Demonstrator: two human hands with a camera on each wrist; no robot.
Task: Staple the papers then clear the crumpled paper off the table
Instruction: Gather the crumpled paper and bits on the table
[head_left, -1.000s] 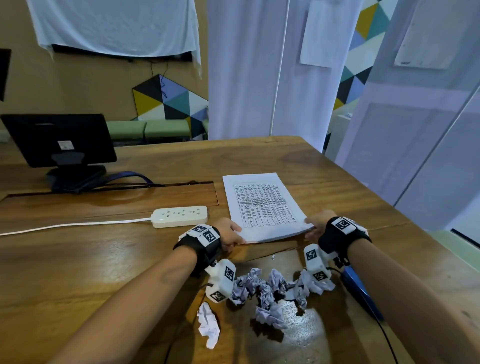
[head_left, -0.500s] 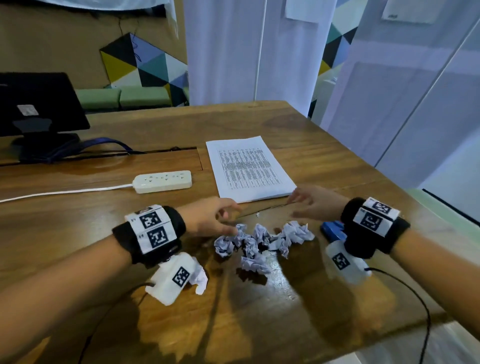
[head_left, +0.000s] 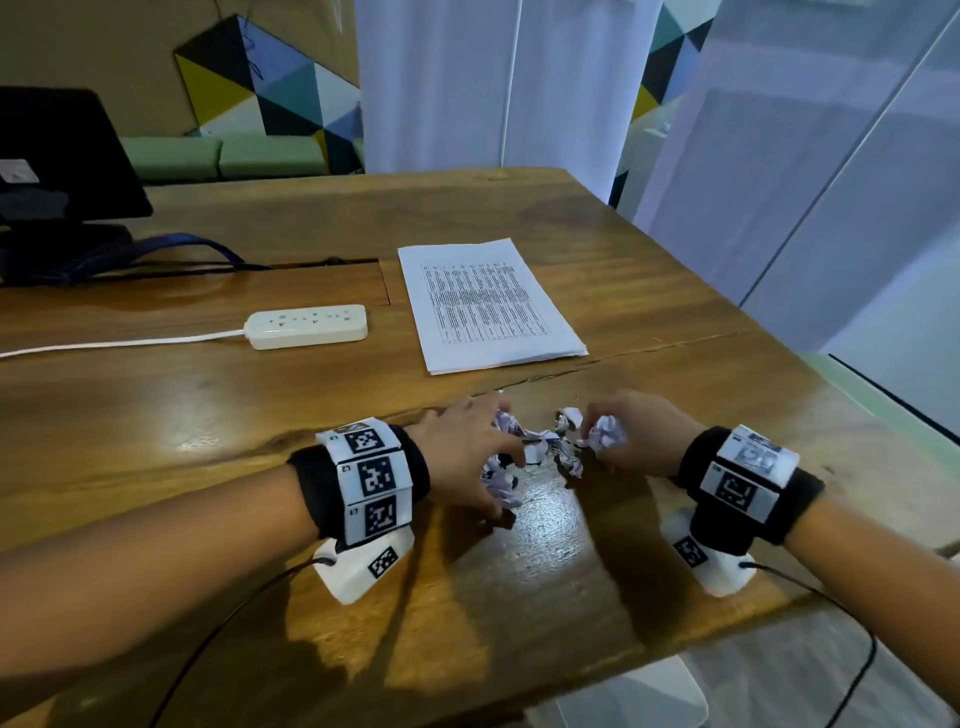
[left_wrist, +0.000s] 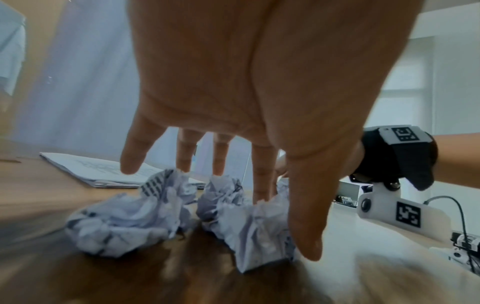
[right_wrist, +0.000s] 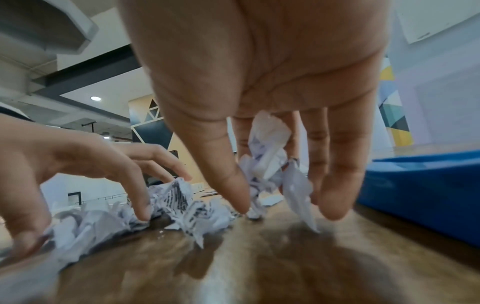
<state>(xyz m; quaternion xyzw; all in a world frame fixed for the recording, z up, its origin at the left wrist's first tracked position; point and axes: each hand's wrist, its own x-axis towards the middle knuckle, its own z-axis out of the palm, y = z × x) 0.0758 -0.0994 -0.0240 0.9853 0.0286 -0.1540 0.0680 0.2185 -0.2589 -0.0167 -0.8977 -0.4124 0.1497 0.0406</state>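
Note:
Several crumpled paper balls (head_left: 540, 454) lie bunched on the wooden table (head_left: 208, 415) between my hands. My left hand (head_left: 483, 457) hovers over the left balls (left_wrist: 124, 216), its spread fingers (left_wrist: 221, 156) straight and their tips touching the paper. My right hand (head_left: 597, 441) curls thumb and fingers round one crumpled ball (right_wrist: 267, 160). The flat stack of printed papers (head_left: 488, 306) lies beyond both hands, untouched. A blue stapler (right_wrist: 426, 195) sits just right of my right hand; the head view does not show it.
A white power strip (head_left: 309, 326) with its cord lies left of the stack. A black monitor (head_left: 57, 156) stands at the far left. The table's right edge (head_left: 779, 322) and near edge are close to my right arm.
Both hands left the near edge of the paper stack and came back onto the crumpled pile. The right hand now grips a ball, and the balls are bunched closer together.

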